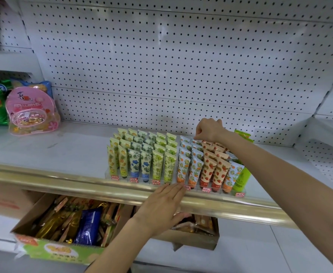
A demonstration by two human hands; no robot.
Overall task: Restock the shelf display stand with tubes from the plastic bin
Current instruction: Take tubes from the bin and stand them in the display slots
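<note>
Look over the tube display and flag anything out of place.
A plain bright-green tube stands at the front right corner of the display stand, beside patterned tubes; it matches none of them. Another green item at the back right leans askew behind the right forearm.

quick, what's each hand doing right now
Left hand: open, flat at the front of the stand.
Right hand: pinching the top of a back-row tube.
</note>
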